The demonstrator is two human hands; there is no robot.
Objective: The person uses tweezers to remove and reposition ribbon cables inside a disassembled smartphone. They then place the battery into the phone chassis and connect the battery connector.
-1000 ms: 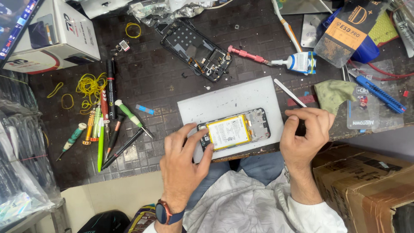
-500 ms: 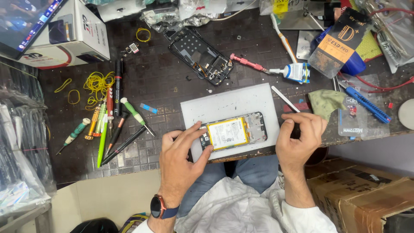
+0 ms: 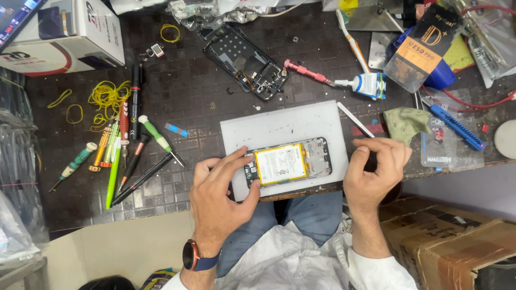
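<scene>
An opened phone (image 3: pixel 317 157) with a yellow-edged battery (image 3: pixel 281 164) lies lengthwise on a white mat (image 3: pixel 285 123) at the near table edge. My left hand (image 3: pixel 220 190) grips the phone's left end, index finger on the far side and thumb on the near side. My right hand (image 3: pixel 373 172) hovers just right of the phone, off the mat. Its fingers are loosely curled and I see nothing in them. A thin white stick (image 3: pixel 352 118) lies just beyond its fingertips.
Behind the mat lie a second stripped phone frame (image 3: pixel 247 62), a pink tool (image 3: pixel 306 71) and a glue tube (image 3: pixel 368 85). Several screwdrivers and pens (image 3: pixel 129 153) and yellow rubber bands (image 3: pixel 107 96) lie left. A green cloth (image 3: pixel 406 123) and blue tool (image 3: pixel 457 128) lie right, a cardboard box (image 3: pixel 457 241) below.
My right hand has come off the phone's right end and drawn back to the right. My left hand stays on the left end. The view has shifted slightly.
</scene>
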